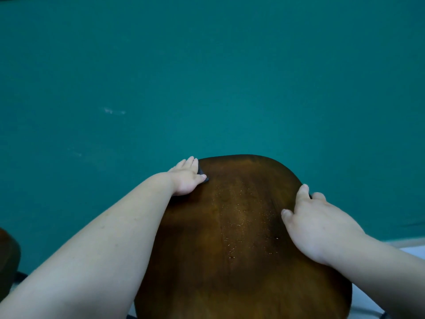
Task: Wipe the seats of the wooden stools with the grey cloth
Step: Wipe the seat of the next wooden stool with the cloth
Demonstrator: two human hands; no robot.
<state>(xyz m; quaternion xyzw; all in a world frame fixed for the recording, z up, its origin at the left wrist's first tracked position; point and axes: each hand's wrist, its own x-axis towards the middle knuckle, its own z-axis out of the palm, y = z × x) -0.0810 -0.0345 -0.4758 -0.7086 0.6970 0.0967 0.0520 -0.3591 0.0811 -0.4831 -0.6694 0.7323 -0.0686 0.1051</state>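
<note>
A dark brown wooden stool seat fills the lower middle of the view, with pale crumbs scattered down its centre. My left hand lies flat on the seat's far left edge, pressing down on the grey cloth. Only a small dark corner of that cloth shows beside my thumb; the rest is hidden under the hand. My right hand rests on the seat's right edge with its fingers curled over the rim, holding the stool.
A teal floor spreads all around the stool. Part of another dark wooden stool shows at the lower left edge. A pale strip of floor appears at the lower right.
</note>
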